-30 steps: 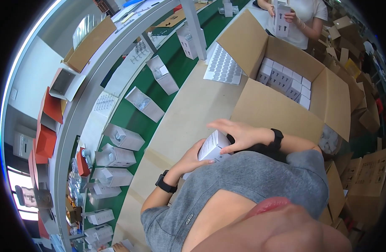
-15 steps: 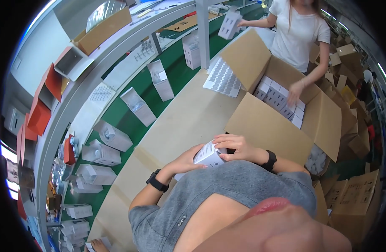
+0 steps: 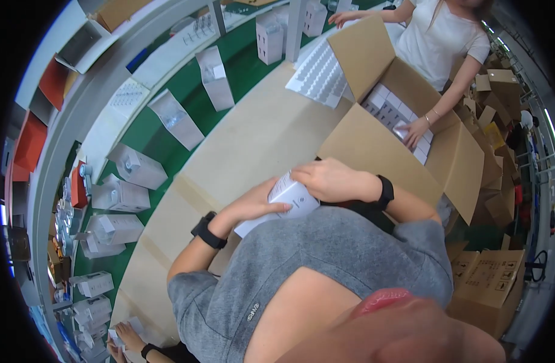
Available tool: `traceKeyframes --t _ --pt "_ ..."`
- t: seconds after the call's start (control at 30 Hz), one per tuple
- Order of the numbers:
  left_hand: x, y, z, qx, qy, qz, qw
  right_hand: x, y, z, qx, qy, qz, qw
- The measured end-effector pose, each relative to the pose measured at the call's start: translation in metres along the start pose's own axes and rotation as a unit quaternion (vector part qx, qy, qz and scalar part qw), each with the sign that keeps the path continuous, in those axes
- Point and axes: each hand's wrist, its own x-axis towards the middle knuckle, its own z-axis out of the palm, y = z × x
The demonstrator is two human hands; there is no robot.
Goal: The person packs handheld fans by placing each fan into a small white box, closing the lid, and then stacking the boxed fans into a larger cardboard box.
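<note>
A small white carton (image 3: 295,198) with dark print on its side is held tilted close to my chest. My left hand (image 3: 253,204) wraps its left side, with the thumb along the front face. At the upper right edge, my right hand (image 3: 333,180) grips with curled fingers, and its fingertips are partly hidden. Just beyond, a large open brown carton (image 3: 374,148) contains rows of small white boxes (image 3: 391,109). A co-worker's hand (image 3: 418,132) rests on the boxes inside it.
Open white boxes (image 3: 129,166) stand along the green conveyor belt (image 3: 190,81) on the left. A grey post (image 3: 294,30) rises beside the beige table (image 3: 247,133). White moulded trays (image 3: 321,75) lie by the carton. Another person's hands (image 3: 129,339) work at lower left.
My right hand has shifted over the carton's upper edge, its fingers more curled. The co-worker's other hand has let go of a white box, now standing at the back. The whole view has shifted.
</note>
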Motion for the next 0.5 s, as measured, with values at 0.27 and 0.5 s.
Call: traceKeyframes --t 0.27,0.5 --pt "-0.037 0.033 0.006 0.244 0.226 0.077 0.94 -0.006 -0.011 -0.004 -0.056 0.234 -0.08 0.967" --pt "-0.038 0.03 0.002 0.438 0.303 0.197 0.823 0.002 -0.013 0.012 0.606 0.192 0.055 0.77"
